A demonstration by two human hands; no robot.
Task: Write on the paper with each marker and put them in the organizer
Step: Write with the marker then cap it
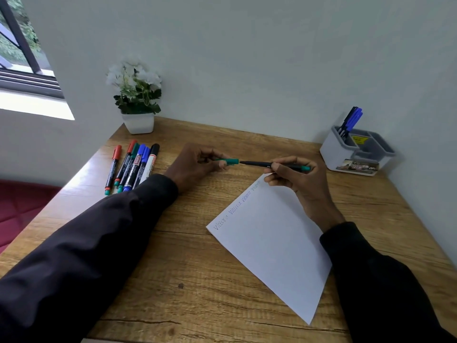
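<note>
Dark sleeves (99, 243) are framing the paper (272, 243) on the near worktop (173, 280). The left hand (197, 164) is pinching the green cap (231, 161); the right hand (296, 179) is gripping the green marker (257, 164), tip just apart from the cap. Uncapping or recapping cannot be told. Next comes either writing or carrying the marker to the far-right organizer (356, 157).

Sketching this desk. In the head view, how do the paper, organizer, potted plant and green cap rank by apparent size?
1. paper
2. potted plant and organizer: look about alike, so unranked
3. green cap, pinched in the left hand
</note>
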